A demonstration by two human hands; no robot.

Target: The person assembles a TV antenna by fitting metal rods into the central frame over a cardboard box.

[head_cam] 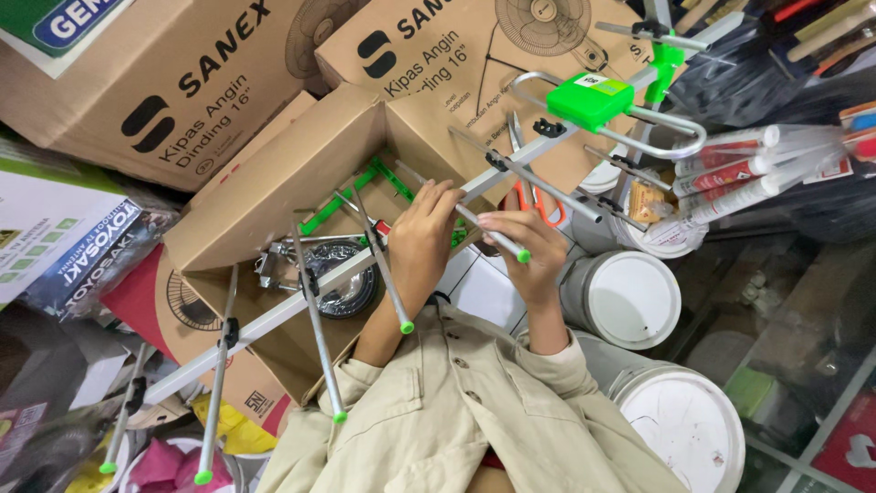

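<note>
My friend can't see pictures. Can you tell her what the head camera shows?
Two hands, left hand and right hand, hold a metal antenna with green-tipped rods over an open cardboard box. White buckets stand to the right, and more cardboard boxes are piled behind.

Left hand (422,239) and right hand (532,248) grip a green-tipped aluminium antenna (383,260) over an open carton (274,183).

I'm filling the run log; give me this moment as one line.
left hand: grips antenna boom | right hand: holds green-tipped rod | under them: open cardboard box | beside: white buckets
</note>
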